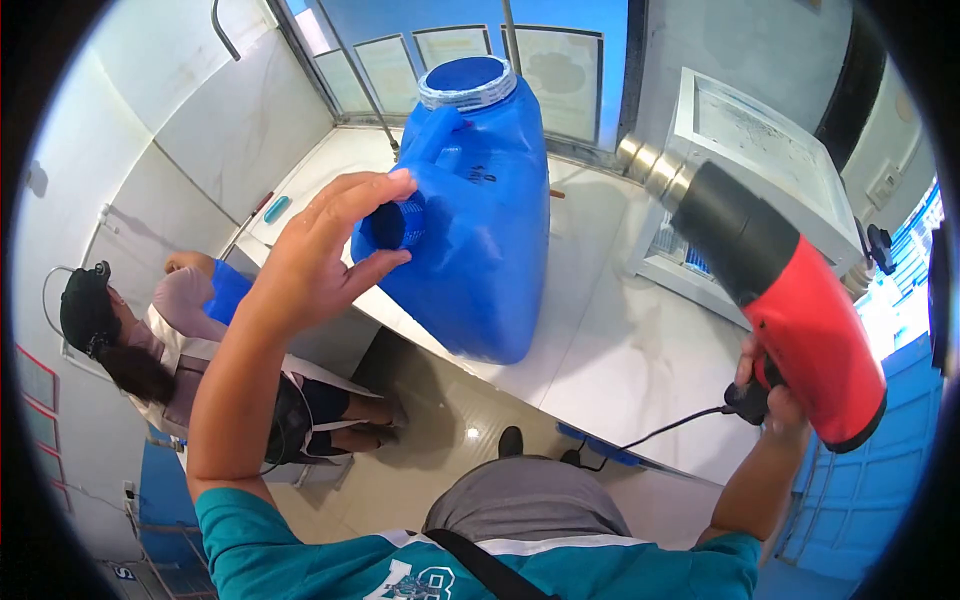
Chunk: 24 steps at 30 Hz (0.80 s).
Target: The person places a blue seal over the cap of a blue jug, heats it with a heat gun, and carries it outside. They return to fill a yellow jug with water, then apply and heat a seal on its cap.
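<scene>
A big blue plastic jerrycan (480, 235) stands on the white counter, with a moulded handle and a wide round lid (466, 74) whose rim is wrapped in whitish film. My left hand (325, 240) pinches a small ribbed blue cap (405, 222) at the can's near left corner, thumb below and fingers above. In my right hand (775, 395) is a red and black heat gun (790, 290), gripped by its handle. Its metal nozzle (655, 168) points up and left, to the right of the jerrycan and apart from it. A black cord trails from the handle.
A white-framed glass-sided box (760, 135) occupies the counter's right end. A thin metal rod (360, 85) rises behind the jerrycan. At left a person (180, 340) in a dark cap faces the side counter. The cord (650, 435) crosses the counter's front edge.
</scene>
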### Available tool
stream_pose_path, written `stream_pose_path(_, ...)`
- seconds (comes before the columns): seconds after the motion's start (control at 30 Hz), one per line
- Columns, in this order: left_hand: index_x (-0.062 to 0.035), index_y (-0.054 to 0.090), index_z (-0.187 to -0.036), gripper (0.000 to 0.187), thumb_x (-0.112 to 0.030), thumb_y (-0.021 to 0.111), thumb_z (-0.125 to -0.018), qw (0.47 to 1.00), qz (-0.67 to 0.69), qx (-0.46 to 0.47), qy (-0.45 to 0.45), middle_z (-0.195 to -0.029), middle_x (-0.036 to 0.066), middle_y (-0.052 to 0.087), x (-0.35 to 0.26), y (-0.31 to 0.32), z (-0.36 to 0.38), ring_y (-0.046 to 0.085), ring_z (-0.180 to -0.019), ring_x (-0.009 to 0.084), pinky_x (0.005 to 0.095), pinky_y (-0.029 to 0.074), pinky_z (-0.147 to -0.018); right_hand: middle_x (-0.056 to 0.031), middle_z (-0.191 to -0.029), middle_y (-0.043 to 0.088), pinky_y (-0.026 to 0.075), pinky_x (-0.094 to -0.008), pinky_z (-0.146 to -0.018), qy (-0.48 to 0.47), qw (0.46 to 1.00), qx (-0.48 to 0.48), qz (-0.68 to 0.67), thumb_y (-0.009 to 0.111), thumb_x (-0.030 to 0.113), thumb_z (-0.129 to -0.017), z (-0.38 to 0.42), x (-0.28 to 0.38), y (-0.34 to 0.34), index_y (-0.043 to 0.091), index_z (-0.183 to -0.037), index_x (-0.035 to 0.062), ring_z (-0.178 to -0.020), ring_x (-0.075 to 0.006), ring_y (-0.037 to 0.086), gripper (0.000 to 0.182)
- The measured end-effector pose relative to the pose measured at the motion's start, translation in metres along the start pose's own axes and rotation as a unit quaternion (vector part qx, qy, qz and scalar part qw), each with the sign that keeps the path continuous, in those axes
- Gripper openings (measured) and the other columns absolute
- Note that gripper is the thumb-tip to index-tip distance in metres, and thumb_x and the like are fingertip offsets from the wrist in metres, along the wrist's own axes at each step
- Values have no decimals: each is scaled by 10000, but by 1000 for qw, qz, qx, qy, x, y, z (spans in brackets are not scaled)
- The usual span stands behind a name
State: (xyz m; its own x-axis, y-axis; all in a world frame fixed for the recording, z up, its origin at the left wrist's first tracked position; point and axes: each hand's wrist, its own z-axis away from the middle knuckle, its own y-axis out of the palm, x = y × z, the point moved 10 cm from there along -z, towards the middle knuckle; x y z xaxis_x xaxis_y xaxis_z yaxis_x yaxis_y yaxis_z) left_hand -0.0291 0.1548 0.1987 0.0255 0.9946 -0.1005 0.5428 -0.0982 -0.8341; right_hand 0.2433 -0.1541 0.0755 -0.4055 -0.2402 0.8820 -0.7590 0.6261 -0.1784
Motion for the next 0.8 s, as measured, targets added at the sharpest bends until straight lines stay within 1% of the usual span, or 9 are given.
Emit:
stream_pose_path(0.03,-103,499,-1408,822,-95,893,-686,999,-34,-8,27,-1205,100,694,0,-1,0,640,-1150,297,402,493,-1004,-113,-962,649,457,-281,-619,8,1000,11,-2,704,555,-825,4,-11,-2,561,-1276,-47,-662,-169,610,766)
stream_pose_path(0.07,-103,499,-1408,822,-95,893,-686,999,-35,-8,25,-1205,100,694,5,-2,-1,640,-1150,297,402,493,-1004,-113,-944,655,458,-280,-619,15,1000,21,-3,696,557,-833,9,-22,-4,567,-1268,-44,-654,-169,611,753)
stream_pose_path(0.13,-112,467,-1430,905,-102,918,-645,998,-42,36,41,-1159,88,716,10,3,-3,668,-1091,306,405,518,-959,-115,-901,660,469,-275,-627,42,993,52,94,653,587,-859,14,-35,1,569,-1263,-37,-677,-167,625,748)
stream_pose_path(0.2,-113,462,-1432,926,-114,927,-631,998,-39,33,38,-1140,85,723,11,1,-6,676,-1074,297,403,531,-937,-117,-886,662,475,-275,-632,53,987,68,132,639,591,-870,19,-38,9,569,-1261,-35,-686,-167,630,741)
stream_pose_path(0.33,-118,421,-1455,978,-143,936,-623,1000,-6,1,2,-1127,91,730,20,0,0,689,-1048,262,385,566,-874,-119,-882,664,482,-278,-638,42,990,81,107,639,568,-880,13,-29,38,568,-1257,-35,-694,-171,635,715)
stream_pose_path(0.53,-97,366,-1477,1020,-202,935,-637,998,-17,-52,5,-1131,101,728,16,1,7,689,-1050,257,370,579,-851,-122,-876,666,493,-284,-648,32,993,92,73,638,533,-895,13,-27,52,566,-1252,-36,-705,-176,642,676)
stream_pose_path(0.67,-86,336,-1490,1051,-204,936,-635,998,-17,-58,-10,-1143,108,722,14,1,10,682,-1071,259,371,577,-859,-124,-872,668,501,-287,-655,28,994,94,54,638,510,-904,11,-26,60,565,-1248,-36,-713,-179,646,650)
stream_pose_path(0.73,-112,339,-1495,1004,-168,918,-677,997,14,-78,-8,-1190,93,708,17,0,13,684,-1042,274,377,568,-871,-125,-869,669,505,-289,-658,25,993,99,51,638,499,-909,11,-26,64,564,-1247,-37,-717,-181,649,637)
stream_pose_path(0.8,-98,309,-1505,1027,-141,917,-677,995,36,-86,-28,-1195,104,701,21,3,18,684,-1042,270,377,570,-879,-126,-867,670,508,-291,-661,22,993,105,45,637,487,-914,11,-27,70,564,-1245,-37,-721,-182,651,624)
